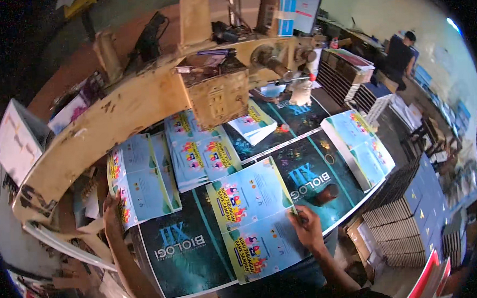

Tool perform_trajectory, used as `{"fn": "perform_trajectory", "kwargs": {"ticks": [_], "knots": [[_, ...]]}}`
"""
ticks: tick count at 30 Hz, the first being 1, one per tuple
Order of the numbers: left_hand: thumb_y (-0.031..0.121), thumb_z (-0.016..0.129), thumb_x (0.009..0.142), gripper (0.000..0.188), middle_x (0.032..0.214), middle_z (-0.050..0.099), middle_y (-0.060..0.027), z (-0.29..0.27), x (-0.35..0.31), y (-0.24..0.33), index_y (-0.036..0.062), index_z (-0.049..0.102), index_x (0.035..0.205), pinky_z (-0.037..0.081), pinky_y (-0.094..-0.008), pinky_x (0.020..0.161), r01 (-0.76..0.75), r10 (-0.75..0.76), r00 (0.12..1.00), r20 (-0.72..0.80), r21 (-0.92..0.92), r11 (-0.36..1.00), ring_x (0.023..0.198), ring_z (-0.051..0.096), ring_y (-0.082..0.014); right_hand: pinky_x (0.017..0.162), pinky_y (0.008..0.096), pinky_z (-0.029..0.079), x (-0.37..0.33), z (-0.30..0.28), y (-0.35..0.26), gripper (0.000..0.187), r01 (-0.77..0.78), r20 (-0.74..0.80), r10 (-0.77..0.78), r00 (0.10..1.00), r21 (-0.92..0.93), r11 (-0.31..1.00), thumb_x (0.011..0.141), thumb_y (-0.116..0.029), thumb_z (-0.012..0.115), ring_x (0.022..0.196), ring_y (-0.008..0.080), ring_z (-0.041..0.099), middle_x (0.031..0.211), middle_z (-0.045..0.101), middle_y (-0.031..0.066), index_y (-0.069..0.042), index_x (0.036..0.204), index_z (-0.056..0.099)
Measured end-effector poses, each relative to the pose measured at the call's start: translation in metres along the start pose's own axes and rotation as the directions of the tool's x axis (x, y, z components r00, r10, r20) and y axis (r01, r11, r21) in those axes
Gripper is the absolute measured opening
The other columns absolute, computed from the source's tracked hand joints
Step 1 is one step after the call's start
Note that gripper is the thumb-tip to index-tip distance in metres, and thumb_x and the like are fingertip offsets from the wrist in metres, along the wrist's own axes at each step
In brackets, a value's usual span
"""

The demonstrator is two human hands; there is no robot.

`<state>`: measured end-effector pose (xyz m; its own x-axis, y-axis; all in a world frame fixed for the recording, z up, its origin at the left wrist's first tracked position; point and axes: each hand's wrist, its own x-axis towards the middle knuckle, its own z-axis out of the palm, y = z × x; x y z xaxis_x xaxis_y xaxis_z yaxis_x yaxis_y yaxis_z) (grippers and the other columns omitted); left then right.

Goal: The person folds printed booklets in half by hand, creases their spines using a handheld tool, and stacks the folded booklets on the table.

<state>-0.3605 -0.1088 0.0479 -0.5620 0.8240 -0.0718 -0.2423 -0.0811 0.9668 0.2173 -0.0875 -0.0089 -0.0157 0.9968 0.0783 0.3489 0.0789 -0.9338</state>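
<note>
My left hand (112, 210) is closed at the left edge of light-blue printed cover sheets (143, 192) near the table's left side; part of its grip is hidden. My right hand (307, 227) is curled, its fingers pinched at the right edge of another blue printed sheet (263, 218) lying in front of me. Something small and thin seems to poke out between those fingers, too small to name. Beyond, several more blue sheets (201, 156) lie in overlapping piles. Dark teal printed posters (188, 262) cover the tabletop beneath.
A worn cream-coloured machine arm (134, 108) with a boxy head (217, 96) arches over the table's far side. At the right sit a thick stack of blue sheets (360, 150) and a dark round knob-like object (327, 194). Book stacks (401, 221) stand beyond; a person (401, 59) is farther back.
</note>
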Motion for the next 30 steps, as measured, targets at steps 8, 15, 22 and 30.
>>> {"fn": "perform_trajectory", "kwargs": {"ticks": [8, 15, 22, 30], "knots": [[0.013, 0.070, 0.083, 0.051, 0.114, 0.063, -0.0167, 0.008, 0.014, 0.012, -0.0005, 0.051, 0.128, 0.051, -0.0426, 0.088, -0.123, 0.361, 0.913, -0.191, 0.713, 0.690, 0.099, 0.064, -0.0295, 0.088, 0.0480, 0.047, 0.014, 0.005, -0.072, 0.041, 0.318, -0.057, -0.377, 0.924, -0.432, 0.844, 0.083, -0.015, 0.071, 0.104, 0.0419, 0.056, 0.106, 0.063, 0.0215, 0.000, 0.119, 0.056], [-0.001, 0.065, 0.084, 0.032, 0.109, 0.066, -0.0083, 0.173, -0.107, 0.008, 0.0030, 0.062, 0.116, 0.052, -0.0329, 0.084, -0.613, 0.414, 0.790, 0.452, 0.603, 0.510, 0.096, 0.063, -0.0176, 0.086, 0.0434, 0.049, 0.009, 0.016, -0.051, 0.026, 0.415, 0.263, -0.322, 0.909, -0.534, 0.736, 0.084, -0.023, 0.071, 0.098, 0.0363, 0.060, 0.099, 0.064, 0.0159, -0.006, 0.101, 0.063], [0.009, 0.057, 0.093, 0.016, 0.100, 0.068, -0.0104, 0.257, -0.230, 0.058, -0.0002, 0.066, 0.101, 0.050, -0.0305, 0.071, -0.431, 0.225, 0.578, 0.784, 0.060, 0.900, 0.079, 0.063, -0.0214, 0.080, 0.0413, 0.050, 0.023, 0.035, -0.048, 0.028, 0.457, 0.157, -0.434, 0.887, -0.430, 0.778, 0.084, -0.032, 0.073, 0.091, 0.0348, 0.061, 0.087, 0.064, 0.0135, -0.006, 0.086, 0.063], [0.012, 0.056, 0.093, 0.017, 0.098, 0.068, -0.0104, 0.226, -0.255, 0.023, 0.0001, 0.067, 0.099, 0.050, -0.0307, 0.071, -0.378, 0.083, 0.661, 0.746, 0.236, 0.895, 0.078, 0.063, -0.0213, 0.075, 0.0419, 0.050, 0.027, 0.021, -0.061, 0.023, 0.453, 0.227, -0.392, 0.892, -0.450, 0.769, 0.084, -0.025, 0.072, 0.085, 0.0342, 0.062, 0.083, 0.065, 0.0133, -0.004, 0.086, 0.064]]}}
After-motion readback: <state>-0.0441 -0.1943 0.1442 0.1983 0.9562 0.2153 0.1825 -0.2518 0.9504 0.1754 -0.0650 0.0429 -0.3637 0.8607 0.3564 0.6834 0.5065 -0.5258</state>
